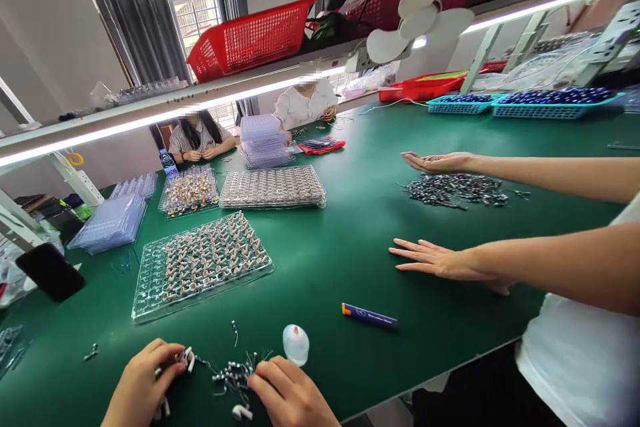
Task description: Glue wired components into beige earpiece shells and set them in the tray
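Between the thumb and fingers of my left hand [147,380] is a small white curved plastic piece [189,359], shaped like an earphone shell. More white plastic shows below that palm, partly hidden. My right hand [295,392] has its fingers closed at the edge of a small pile of silvery parts with thin wires [233,375]; whatever its fingertips hold is hidden. A loose white hooked piece [242,411] lies in front of the pile. Just beyond my right hand stands a translucent whitish dome-shaped bottle [296,345]. One loose wired part [235,333] lies behind the pile.
A clear tray of beige-grey pieces [213,257] lies ahead, with more filled trays [273,187] behind. A purple tube [370,315] lies at centre right. At right, a co-worker's hands [440,260] are beside a dark heap of parts [455,189]. A phone [50,272] leans at left.
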Demonstrator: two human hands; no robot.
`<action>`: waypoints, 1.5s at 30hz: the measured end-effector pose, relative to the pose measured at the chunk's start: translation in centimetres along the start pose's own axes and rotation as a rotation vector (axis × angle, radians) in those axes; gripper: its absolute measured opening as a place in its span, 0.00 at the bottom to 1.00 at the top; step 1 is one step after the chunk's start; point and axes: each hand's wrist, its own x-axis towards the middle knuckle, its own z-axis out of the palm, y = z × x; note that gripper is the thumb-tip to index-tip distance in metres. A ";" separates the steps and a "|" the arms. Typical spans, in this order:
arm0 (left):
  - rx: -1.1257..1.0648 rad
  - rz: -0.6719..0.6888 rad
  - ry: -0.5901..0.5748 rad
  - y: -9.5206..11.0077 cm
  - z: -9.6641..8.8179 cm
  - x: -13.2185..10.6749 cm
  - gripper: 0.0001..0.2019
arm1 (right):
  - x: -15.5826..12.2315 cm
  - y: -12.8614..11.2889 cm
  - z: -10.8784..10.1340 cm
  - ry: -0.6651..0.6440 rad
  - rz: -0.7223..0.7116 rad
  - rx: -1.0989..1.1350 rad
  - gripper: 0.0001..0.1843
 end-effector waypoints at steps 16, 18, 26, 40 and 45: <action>0.100 -0.120 -0.089 3.6 -0.9 0.1 0.06 | -0.7 0.6 -1.9 -0.074 -0.064 0.096 0.18; 0.077 -0.100 -0.097 3.6 -0.9 0.1 0.06 | -0.9 0.8 -1.7 -0.080 -0.071 0.086 0.18; -0.037 -0.047 -0.049 3.3 -0.7 0.2 0.08 | -1.1 0.9 -2.2 -0.132 -0.021 0.127 0.17; -0.072 0.018 0.093 0.6 -0.7 1.1 0.12 | -1.0 1.1 -3.3 -0.165 0.054 0.035 0.16; -0.024 0.004 0.122 0.8 -0.6 1.0 0.08 | -0.8 1.0 -3.8 -0.156 0.067 0.054 0.18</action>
